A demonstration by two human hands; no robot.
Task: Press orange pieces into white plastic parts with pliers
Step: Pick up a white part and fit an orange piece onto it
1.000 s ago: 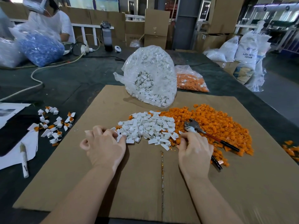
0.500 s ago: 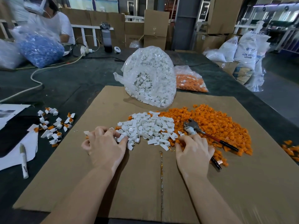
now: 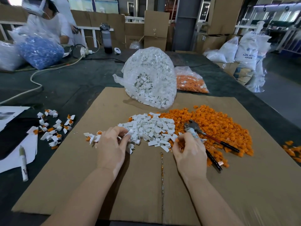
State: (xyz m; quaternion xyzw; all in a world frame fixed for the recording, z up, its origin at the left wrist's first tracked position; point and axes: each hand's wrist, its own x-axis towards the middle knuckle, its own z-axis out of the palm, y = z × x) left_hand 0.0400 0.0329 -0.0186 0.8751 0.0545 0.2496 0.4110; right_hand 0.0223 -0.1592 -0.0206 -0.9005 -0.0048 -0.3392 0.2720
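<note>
A heap of white plastic parts (image 3: 151,129) lies on the cardboard sheet (image 3: 146,185), beside a wider heap of orange pieces (image 3: 215,126). Pliers (image 3: 210,139) with dark handles rest on the orange heap, jaws toward the white parts. My left hand (image 3: 112,144) is at the near left edge of the white heap, thumb and fingers pinching a white part. My right hand (image 3: 189,150) is at the seam of the two heaps, fingers curled down among orange pieces; what its fingertips hold is hidden. Neither hand touches the pliers.
A clear bag of white parts (image 3: 149,77) and a bag of orange pieces (image 3: 190,82) stand behind the heaps. Assembled white-and-orange parts (image 3: 55,126) lie scattered left of the cardboard, near papers and a marker (image 3: 23,163). A person sits at the far left behind a blue bag (image 3: 39,51).
Both hands have shifted slightly toward the heaps; the left hand's fingers have closed on a white part, and the right hand's fingers have curled into the orange pieces.
</note>
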